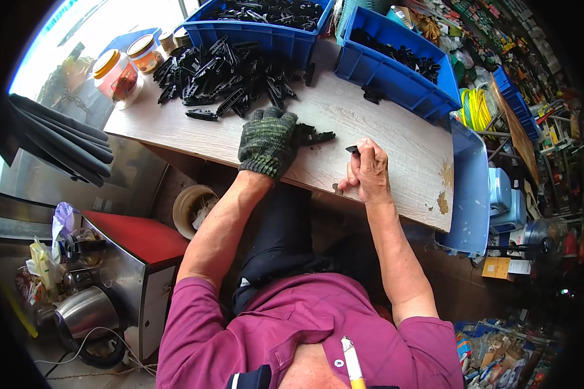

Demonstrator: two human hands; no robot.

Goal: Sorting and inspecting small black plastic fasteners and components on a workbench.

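My left hand (266, 144), in a dark green and black knitted glove, is closed at the near side of a heap of black plastic parts (224, 78). One black plastic part (316, 137) sticks out to the right from under its fingers, which are partly hidden. To the right, my bare right hand (370, 172) is bent in a pinch just above the table. A small black piece (352, 149) shows between its thumb and forefinger; its kind is too small to make out. A small dark metallic bit (337, 188) lies below the fingers at the table's edge.
The pale wood table (402, 149) holds two blue crates, a left one (250, 32) and a right one (396, 74), both with black parts. Jars (117, 74) stand at the left. Below are a bin (193, 211) and a red-topped cabinet (136, 236).
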